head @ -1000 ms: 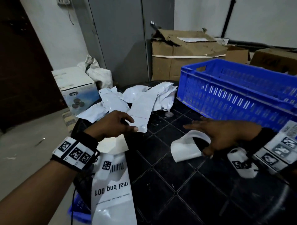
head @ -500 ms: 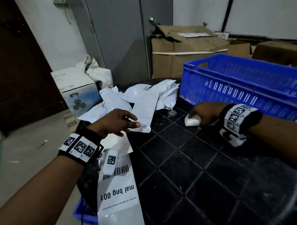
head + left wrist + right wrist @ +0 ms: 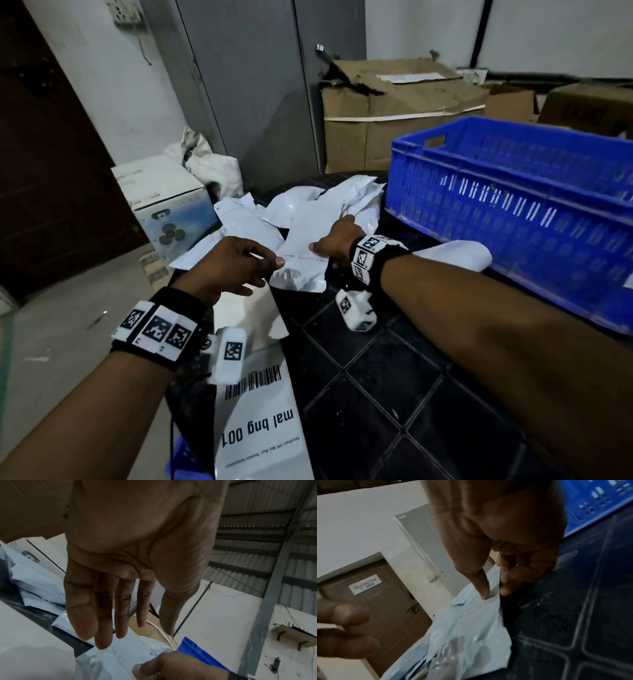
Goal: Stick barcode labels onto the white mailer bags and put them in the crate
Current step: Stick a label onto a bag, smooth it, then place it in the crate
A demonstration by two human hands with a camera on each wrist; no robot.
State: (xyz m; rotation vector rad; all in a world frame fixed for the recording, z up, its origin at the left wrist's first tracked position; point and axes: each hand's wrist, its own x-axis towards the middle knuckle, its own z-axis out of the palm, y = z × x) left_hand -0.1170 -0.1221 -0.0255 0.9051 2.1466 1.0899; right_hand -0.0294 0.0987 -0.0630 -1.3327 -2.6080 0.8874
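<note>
At frame centre the right hand [image 3: 337, 241], which held a curled label paper a second ago, now pinches the glossy white plastic mailer bag [image 3: 301, 260] for labelling, while the left hand [image 3: 233, 265] hovers spread beside it.

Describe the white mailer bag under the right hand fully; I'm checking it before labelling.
The white plastic mailer bag is glossy, thin and crumpled, lying flat on the dark tiled table at the front of the pile. The right hand pinches its edge between thumb and finger; the left hand hovers open beside it. No barcode label shows on it.
</note>
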